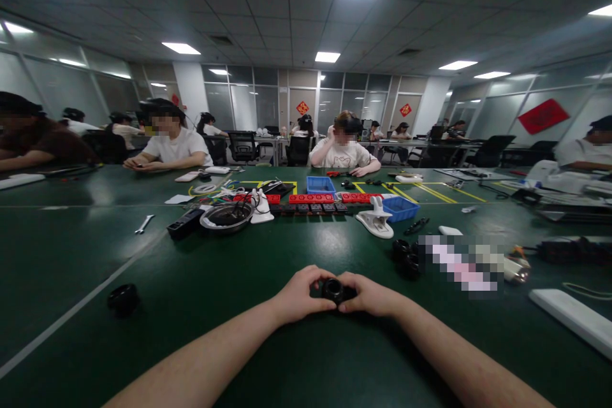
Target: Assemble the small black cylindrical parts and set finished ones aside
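Observation:
Both hands meet low in the middle of the head view, around a small black round fitting (333, 291) with a ring-shaped opening turned towards me. My left hand (302, 296) is closed on its left side, thumb in front and fingers behind. From the other side my right hand (366, 295) grips it in the same way; part of the fitting is hidden by the fingers. A similar black part (123, 299) lies apart on the green table to the left. More black round parts (406, 259) sit together beyond my right hand.
Across the green table (229, 357) stand a round metal pan (226, 217), red socket strips (313, 198), blue bins (400, 209) and a white clamp stand (377, 220). A wrench (144, 224) lies left; a long white bar (574, 322) lies right. Several people sit beyond.

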`<state>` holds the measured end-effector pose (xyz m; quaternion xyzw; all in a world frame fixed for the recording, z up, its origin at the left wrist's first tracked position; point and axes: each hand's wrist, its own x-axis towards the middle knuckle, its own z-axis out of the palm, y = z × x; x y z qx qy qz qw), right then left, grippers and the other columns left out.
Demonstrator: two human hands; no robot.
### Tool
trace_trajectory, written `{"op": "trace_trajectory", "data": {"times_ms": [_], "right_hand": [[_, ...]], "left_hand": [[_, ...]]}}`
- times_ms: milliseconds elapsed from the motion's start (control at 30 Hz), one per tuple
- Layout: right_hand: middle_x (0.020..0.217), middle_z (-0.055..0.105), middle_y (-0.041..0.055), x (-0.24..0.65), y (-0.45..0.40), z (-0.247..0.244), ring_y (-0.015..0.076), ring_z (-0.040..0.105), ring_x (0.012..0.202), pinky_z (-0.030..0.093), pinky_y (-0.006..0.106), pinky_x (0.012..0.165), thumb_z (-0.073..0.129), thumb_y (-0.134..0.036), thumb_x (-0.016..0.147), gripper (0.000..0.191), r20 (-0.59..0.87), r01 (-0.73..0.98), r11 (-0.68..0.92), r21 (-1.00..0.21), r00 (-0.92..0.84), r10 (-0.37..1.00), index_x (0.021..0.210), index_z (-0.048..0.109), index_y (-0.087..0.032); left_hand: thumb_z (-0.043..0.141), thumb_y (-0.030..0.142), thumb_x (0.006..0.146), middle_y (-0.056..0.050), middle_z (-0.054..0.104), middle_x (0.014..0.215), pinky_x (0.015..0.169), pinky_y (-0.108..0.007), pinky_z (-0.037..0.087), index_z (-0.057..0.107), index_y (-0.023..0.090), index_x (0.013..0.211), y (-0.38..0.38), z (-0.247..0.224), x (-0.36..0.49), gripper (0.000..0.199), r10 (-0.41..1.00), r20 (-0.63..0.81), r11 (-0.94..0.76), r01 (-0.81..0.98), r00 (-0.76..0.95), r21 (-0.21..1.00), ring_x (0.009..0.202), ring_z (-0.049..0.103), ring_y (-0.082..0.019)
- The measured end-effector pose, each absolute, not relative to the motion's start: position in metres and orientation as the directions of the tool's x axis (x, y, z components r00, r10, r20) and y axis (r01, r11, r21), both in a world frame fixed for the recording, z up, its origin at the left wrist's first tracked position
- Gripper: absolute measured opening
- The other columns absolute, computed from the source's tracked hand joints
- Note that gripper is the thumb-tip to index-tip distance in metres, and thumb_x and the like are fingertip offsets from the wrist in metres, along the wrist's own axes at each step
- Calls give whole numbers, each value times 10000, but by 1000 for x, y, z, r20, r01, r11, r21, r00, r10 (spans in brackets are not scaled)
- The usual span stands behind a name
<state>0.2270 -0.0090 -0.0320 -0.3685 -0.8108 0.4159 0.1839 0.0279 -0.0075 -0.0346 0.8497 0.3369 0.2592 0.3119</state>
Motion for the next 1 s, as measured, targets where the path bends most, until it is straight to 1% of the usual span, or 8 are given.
{"op": "trace_trajectory", "data": {"times_ms": [267, 400, 467, 533, 600, 733, 833, 1000], "right_hand": [[773, 516, -18, 222, -8, -42, 143, 461, 720, 342, 221, 603, 691, -295, 522, 344, 15, 561, 389, -731, -557, 831, 795, 542, -149], [672, 491, -16, 210, -13, -51, 129, 431, 623, 288, 212, 520, 684, -417, 490, 389, 99, 758, 373, -535, -382, 919, 690, 480, -153], [673, 502, 2, 203, -16, -54, 141, 435, 622, 288, 235, 545, 640, -458, 534, 373, 171, 846, 341, -410, -296, 940, 688, 484, -156], [721, 522, 26, 199, -18, -54, 166, 454, 670, 305, 264, 596, 620, -465, 556, 372, 226, 872, 335, -357, -268, 937, 731, 506, -157], [807, 538, 40, 200, -19, -50, 190, 468, 745, 324, 289, 657, 641, -454, 538, 437, 230, 822, 402, -404, -334, 914, 843, 523, -164], [933, 536, 34, 213, -15, -39, 196, 472, 857, 347, 301, 751, 662, -351, 563, 506, 119, 602, 506, -618, -564, 817, 1016, 511, -184], [945, 529, 29, 223, -10, -35, 194, 471, 886, 357, 299, 773, 646, -290, 598, 436, 32, 525, 456, -719, -629, 777, 1003, 536, -170], [903, 540, 19, 226, -9, -32, 188, 481, 867, 362, 295, 774, 638, -250, 609, 366, 17, 487, 424, -764, -641, 767, 956, 567, -158]], "left_hand": [[651, 356, 589, -1, 480, 821, 609, -225, 370, 536, 192, 931, -12, -36, 33, 396, 772, 230, -545, 430, 592, 720, 702, 447, -132], [675, 326, 553, -2, 480, 811, 604, -233, 370, 528, 177, 872, -18, -39, 39, 381, 868, 219, -450, 517, 446, 728, 699, 450, -138], [668, 316, 561, -5, 485, 819, 611, -240, 371, 521, 177, 862, -19, -40, 41, 363, 900, 230, -412, 552, 371, 725, 717, 454, -147], [664, 310, 568, -8, 489, 822, 618, -243, 372, 520, 175, 856, -19, -40, 42, 349, 903, 241, -411, 554, 355, 724, 732, 456, -152], [665, 310, 569, -9, 489, 828, 621, -241, 376, 523, 175, 861, -17, -38, 40, 352, 885, 237, -434, 528, 400, 730, 728, 456, -148], [649, 335, 595, -8, 489, 832, 621, -236, 382, 529, 180, 908, -11, -35, 34, 370, 818, 213, -498, 471, 535, 728, 710, 454, -138], [633, 341, 617, -8, 492, 836, 627, -234, 381, 526, 186, 945, -8, -34, 31, 378, 779, 213, -532, 442, 590, 723, 715, 452, -136], [628, 341, 621, -8, 489, 843, 619, -234, 379, 522, 189, 972, -7, -37, 30, 397, 761, 223, -540, 405, 609, 738, 699, 446, -129]]}}
